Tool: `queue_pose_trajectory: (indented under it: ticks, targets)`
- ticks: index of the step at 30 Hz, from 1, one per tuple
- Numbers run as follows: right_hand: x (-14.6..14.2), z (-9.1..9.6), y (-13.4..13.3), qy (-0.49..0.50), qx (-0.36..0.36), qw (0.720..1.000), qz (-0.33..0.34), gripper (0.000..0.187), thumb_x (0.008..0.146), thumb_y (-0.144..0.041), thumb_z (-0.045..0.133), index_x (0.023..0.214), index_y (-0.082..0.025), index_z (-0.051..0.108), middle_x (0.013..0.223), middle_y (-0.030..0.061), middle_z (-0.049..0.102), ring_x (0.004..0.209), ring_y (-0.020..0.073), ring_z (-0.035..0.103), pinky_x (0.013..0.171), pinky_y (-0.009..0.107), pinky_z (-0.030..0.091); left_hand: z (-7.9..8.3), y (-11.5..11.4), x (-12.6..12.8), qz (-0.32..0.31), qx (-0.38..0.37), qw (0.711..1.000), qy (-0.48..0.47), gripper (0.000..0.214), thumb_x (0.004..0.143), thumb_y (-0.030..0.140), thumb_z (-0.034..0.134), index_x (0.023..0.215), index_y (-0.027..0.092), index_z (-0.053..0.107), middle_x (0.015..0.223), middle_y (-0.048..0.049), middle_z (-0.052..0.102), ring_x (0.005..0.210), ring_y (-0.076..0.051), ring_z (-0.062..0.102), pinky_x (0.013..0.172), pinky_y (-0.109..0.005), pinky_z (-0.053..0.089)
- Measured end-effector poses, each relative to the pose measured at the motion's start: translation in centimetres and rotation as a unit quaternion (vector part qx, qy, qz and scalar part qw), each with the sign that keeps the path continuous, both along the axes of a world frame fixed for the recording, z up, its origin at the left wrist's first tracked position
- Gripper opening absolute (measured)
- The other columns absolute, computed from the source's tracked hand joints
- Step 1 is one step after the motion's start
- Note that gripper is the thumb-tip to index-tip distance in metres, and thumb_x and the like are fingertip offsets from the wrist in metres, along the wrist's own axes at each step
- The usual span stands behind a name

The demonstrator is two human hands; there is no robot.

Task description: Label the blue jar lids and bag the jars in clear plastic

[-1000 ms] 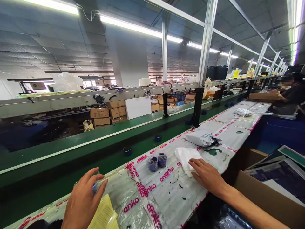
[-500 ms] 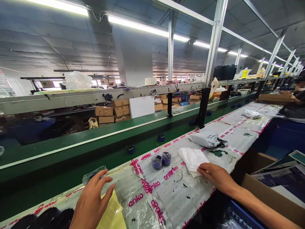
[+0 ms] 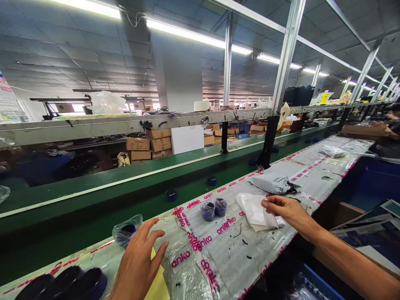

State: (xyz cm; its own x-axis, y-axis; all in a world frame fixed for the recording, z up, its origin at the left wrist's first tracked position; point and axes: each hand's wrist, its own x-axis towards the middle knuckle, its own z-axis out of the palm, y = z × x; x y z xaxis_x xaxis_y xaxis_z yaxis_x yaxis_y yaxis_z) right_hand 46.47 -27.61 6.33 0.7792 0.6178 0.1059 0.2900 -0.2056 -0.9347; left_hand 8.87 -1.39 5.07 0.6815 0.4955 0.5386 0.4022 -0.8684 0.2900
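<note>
My right hand (image 3: 289, 212) pinches the upper layer of a white plastic bag (image 3: 254, 212), raising its edge a little. My left hand (image 3: 137, 264) is spread open and holds nothing. Just left of its fingers lies a small blue roll in clear plastic (image 3: 126, 231). Under the left palm is a yellow printed sheet (image 3: 158, 285). Two similar bagged blue rolls (image 3: 214, 208) stand between my hands, and a grey mailer bag (image 3: 271, 184) lies beyond the white bag. All of this rests on a plastic-covered bench (image 3: 237, 258) edged with pink-printed tape.
Several dark rolls (image 3: 62, 285) sit at the near left of the bench. A green conveyor (image 3: 103, 196) runs along its far side, with stacked cartons (image 3: 150, 143) beyond. An open carton of printed sheets (image 3: 353, 221) stands to the right. A co-worker's hand (image 3: 379, 123) rests on a far box.
My left hand has let go of the bagged blue roll and moved right of it. My right hand has risen and lifted the white bag's upper layer. The view has shifted slightly.
</note>
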Motion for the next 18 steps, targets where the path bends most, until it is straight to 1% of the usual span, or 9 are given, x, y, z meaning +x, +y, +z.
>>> queue_pose_trajectory:
  ticks: [3,5,7,9,10,12,13,16,18]
  targets:
    - [-2.6,1.8,2.0,0.076,0.044,0.996,0.035,0.049,0.067,-0.065,0.078,0.082,-0.020,0.067,0.071,0.0018,0.064,0.069,0.0200,0.063,0.062,0.030,0.049,1.1,-2.1,1.7,-0.046,-0.079,0.995,-0.041,0.018,0.092,0.043,0.058,0.100,0.032,0.069,0.137,-0.0053,0.060,0.124,-0.032,0.058,0.101,-0.052,0.050]
    - [-5.3,2.7,4.1,0.118,0.066,0.987,0.089,0.048,0.068,-0.064,0.078,0.083,-0.020,0.066,0.075,0.0026,0.066,0.071,0.0198,0.064,0.063,0.030,0.050,2.0,-4.0,3.3,-0.096,-0.170,0.978,-0.074,0.015,0.091,0.040,0.061,0.099,0.030,0.069,0.130,-0.0065,0.063,0.121,-0.029,0.059,0.102,-0.047,0.049]
    - [-8.6,3.4,6.7,0.177,0.088,0.965,0.174,0.045,0.073,-0.062,0.078,0.083,-0.019,0.067,0.080,0.0046,0.069,0.076,0.0198,0.065,0.066,0.029,0.051,2.9,-5.6,4.8,-0.140,-0.281,0.943,-0.108,0.018,0.088,0.039,0.066,0.101,0.027,0.067,0.119,-0.0066,0.067,0.113,-0.026,0.062,0.099,-0.042,0.050]
    - [-12.1,3.8,9.3,0.229,0.104,0.933,0.256,0.043,0.076,-0.060,0.076,0.085,-0.018,0.070,0.086,0.0064,0.071,0.081,0.0205,0.066,0.069,0.029,0.052,3.5,-6.6,5.8,-0.136,-0.403,0.892,-0.153,0.027,0.081,0.037,0.073,0.104,0.024,0.066,0.110,-0.0063,0.069,0.100,-0.023,0.065,0.088,-0.036,0.053]
    - [-13.7,3.9,10.4,0.247,0.110,0.918,0.290,0.042,0.078,-0.059,0.075,0.086,-0.018,0.072,0.089,0.0070,0.072,0.084,0.0213,0.066,0.071,0.030,0.053,3.6,-6.7,6.1,-0.135,-0.441,0.869,-0.181,0.031,0.078,0.037,0.076,0.104,0.023,0.066,0.107,-0.0062,0.070,0.094,-0.022,0.065,0.082,-0.033,0.053]
    - [-16.4,4.1,12.5,0.262,0.115,0.896,0.340,0.041,0.080,-0.058,0.074,0.089,-0.018,0.074,0.093,0.0076,0.072,0.089,0.0227,0.066,0.077,0.033,0.053,3.8,-6.3,5.8,-0.115,-0.473,0.839,-0.244,0.032,0.073,0.037,0.080,0.098,0.020,0.066,0.099,-0.0057,0.071,0.084,-0.019,0.064,0.076,-0.030,0.051]
    - [-17.6,4.0,13.5,0.263,0.112,0.888,0.360,0.041,0.081,-0.057,0.074,0.090,-0.018,0.075,0.094,0.0077,0.073,0.089,0.0224,0.066,0.078,0.033,0.053,3.7,-6.0,5.3,-0.100,-0.472,0.833,-0.271,0.030,0.073,0.037,0.080,0.092,0.019,0.066,0.094,-0.0053,0.071,0.081,-0.018,0.063,0.075,-0.029,0.050]
    - [-20.1,3.9,15.9,0.269,0.098,0.876,0.388,0.036,0.078,-0.052,0.080,0.086,-0.017,0.074,0.086,0.0045,0.071,0.081,0.0178,0.063,0.072,0.027,0.049,3.5,-4.7,3.0,-0.053,-0.452,0.832,-0.316,0.023,0.076,0.038,0.077,0.077,0.017,0.066,0.080,-0.0040,0.069,0.077,-0.017,0.062,0.074,-0.028,0.048]
    - [-21.5,3.8,17.3,0.285,0.095,0.869,0.394,0.036,0.072,-0.050,0.085,0.078,-0.017,0.070,0.076,0.0006,0.066,0.071,0.0144,0.059,0.066,0.025,0.047,3.4,-4.0,1.2,-0.043,-0.449,0.830,-0.327,0.024,0.077,0.039,0.077,0.080,0.017,0.067,0.081,-0.0038,0.070,0.077,-0.017,0.063,0.075,-0.029,0.049]
